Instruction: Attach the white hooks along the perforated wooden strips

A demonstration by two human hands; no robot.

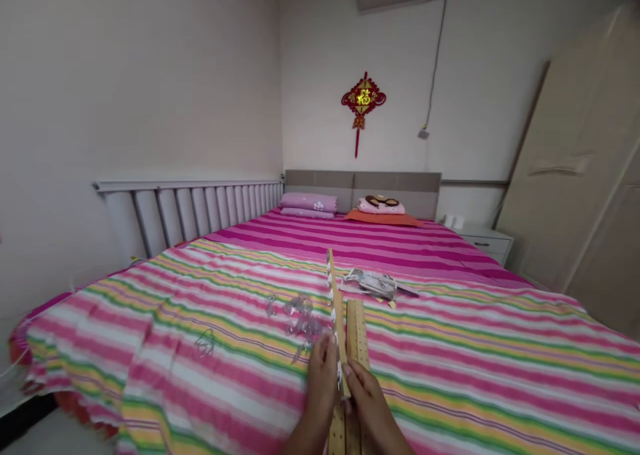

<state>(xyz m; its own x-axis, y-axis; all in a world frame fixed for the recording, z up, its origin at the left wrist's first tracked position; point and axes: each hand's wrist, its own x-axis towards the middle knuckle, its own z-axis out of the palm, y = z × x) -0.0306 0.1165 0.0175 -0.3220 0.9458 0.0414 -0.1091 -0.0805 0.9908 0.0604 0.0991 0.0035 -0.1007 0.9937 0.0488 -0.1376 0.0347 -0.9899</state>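
A wooden strip stands up lengthwise over the bed, with small white and shiny fittings along its left side. My right hand is closed around its near end, thumb on the wood. My left hand is closed at the strip's left side, its fingertips up against the row of fittings; what they pinch is too small to make out. Beneath and to the right lie more wooden strips with rows of holes. Left of my left hand is a scattered heap of clear plastic pieces.
A crumpled clear package lies beyond the strips, beside a dark, thin tool. A small tangle of wire or clear pieces rests on the striped bedsheet. Folded bedding sits by the headboard.
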